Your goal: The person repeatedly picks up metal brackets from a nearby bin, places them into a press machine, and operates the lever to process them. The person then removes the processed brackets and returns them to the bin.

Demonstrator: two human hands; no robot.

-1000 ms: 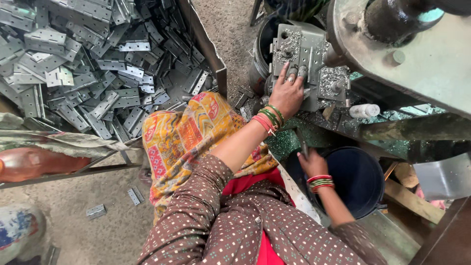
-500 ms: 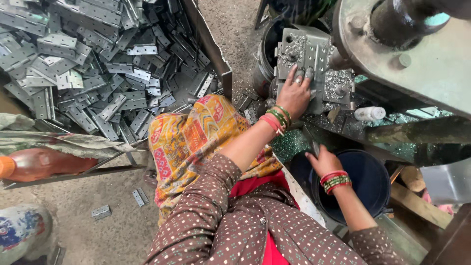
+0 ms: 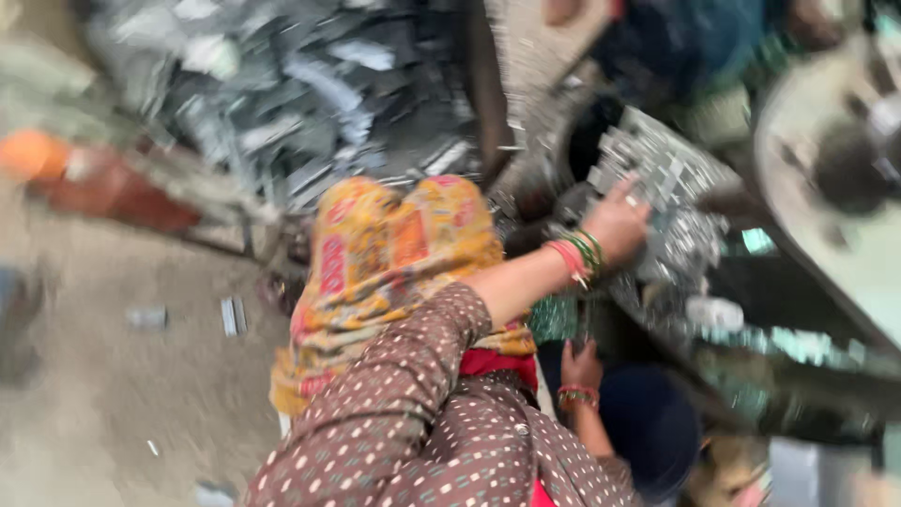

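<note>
The view is blurred by motion. My left hand [image 3: 615, 221], with bangles on the wrist, reaches out and rests on a heap of small grey metal pieces [image 3: 662, 169] lying on the machine bed. My right hand [image 3: 582, 364], also with bangles, is lower and close to my body, beside a dark blue bucket [image 3: 652, 427]. Blur hides the fingers of both hands, so I cannot tell whether either holds a piece. A yellow and orange patterned cloth [image 3: 394, 272] covers my knee, and my sleeve is brown with dots.
A large pile of grey metal plates [image 3: 310, 103] fills a bin at the upper left. The machine's round grey wheel [image 3: 835, 188] stands at the right. A few loose plates [image 3: 232, 315] lie on the dusty floor, with an orange-red object [image 3: 56, 164] at the far left.
The view has swung and gone blurry. My left hand stays on the heap of metal pieces. My right hand has drawn back lower, next to the blue bucket.
</note>
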